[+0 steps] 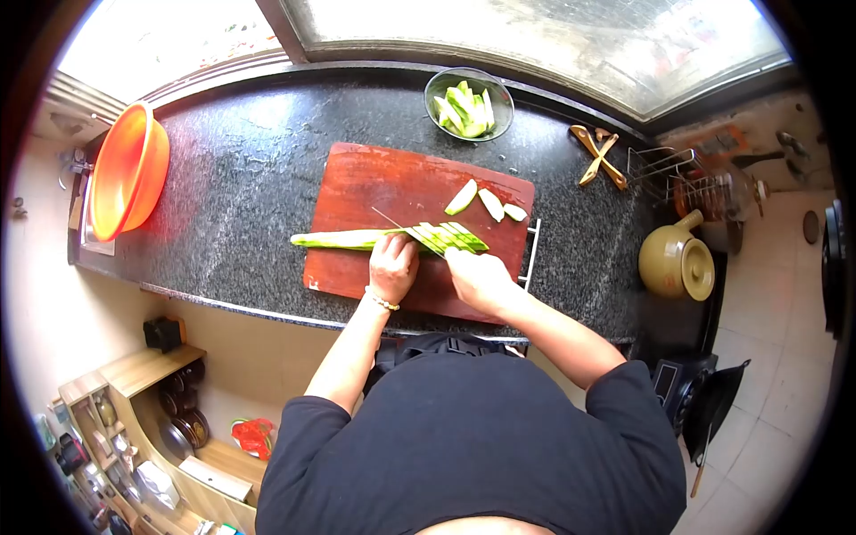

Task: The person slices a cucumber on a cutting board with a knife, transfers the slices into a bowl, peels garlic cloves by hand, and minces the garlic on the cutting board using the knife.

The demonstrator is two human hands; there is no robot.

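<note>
A long pale-green vegetable (339, 239), like a cucumber or luffa, lies across the reddish-brown cutting board (357, 192). My left hand (393, 266), a beaded bracelet at its wrist, presses on it with curled fingers. In my right hand (480, 278) is a knife (389, 218), its thin blade slanting up and left across the vegetable by my left fingertips. The handle is hidden in my grip. Right of the blade, slanted slices (456, 235) lie side by side in a row. A few loose pieces (491, 205) rest higher on the board.
Behind the board stands a glass bowl (501, 111) of cut pieces. An orange basin (134, 169) is at the counter's left end. Crossed wooden tools (599, 160), a wire rack (660, 169) and a yellow-green pot (664, 259) are at the right. A metal handle (533, 254) shows beside the board.
</note>
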